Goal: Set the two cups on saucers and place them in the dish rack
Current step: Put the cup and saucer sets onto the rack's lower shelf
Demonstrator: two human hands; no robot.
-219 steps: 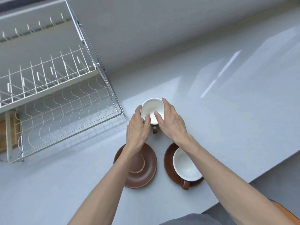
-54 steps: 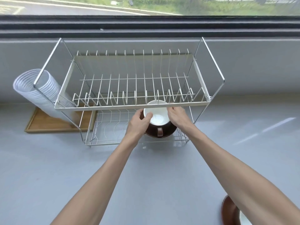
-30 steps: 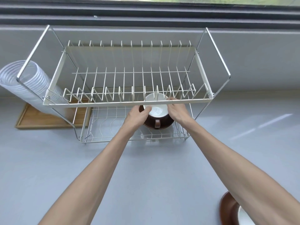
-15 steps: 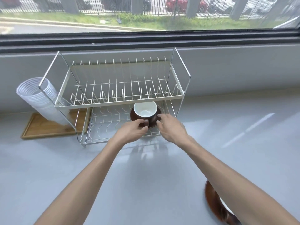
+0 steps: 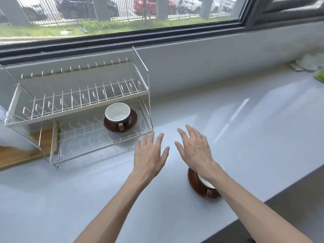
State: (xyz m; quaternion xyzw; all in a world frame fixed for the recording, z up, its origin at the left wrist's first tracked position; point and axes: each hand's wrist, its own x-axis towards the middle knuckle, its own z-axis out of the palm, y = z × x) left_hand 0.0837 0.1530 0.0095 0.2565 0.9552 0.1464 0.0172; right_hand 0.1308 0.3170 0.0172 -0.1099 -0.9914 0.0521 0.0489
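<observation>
A white-lined brown cup (image 5: 117, 114) stands on a brown saucer (image 5: 132, 121) at the right end of the lower shelf of the wire dish rack (image 5: 82, 137). A second cup (image 5: 209, 183) on its saucer (image 5: 192, 181) rests on the counter near the front edge, partly hidden under my right wrist. My left hand (image 5: 150, 155) hovers open over the counter just right of the rack's front corner. My right hand (image 5: 194, 149) is open too, fingers spread, above and behind the second cup. Neither hand holds anything.
The rack's upper shelf (image 5: 75, 95) of plate slots has nothing in it. A wooden tray (image 5: 15, 153) with a stack of clear plastic cups (image 5: 10, 135) sits left of the rack. White and green items (image 5: 313, 65) lie at the far right by the wall. The counter's front edge (image 5: 263, 200) runs close to the second saucer.
Both hands have let go of the cup and saucer in the rack and drawn back to the right, fingers opened. My view has swung right, bringing the second cup into sight.
</observation>
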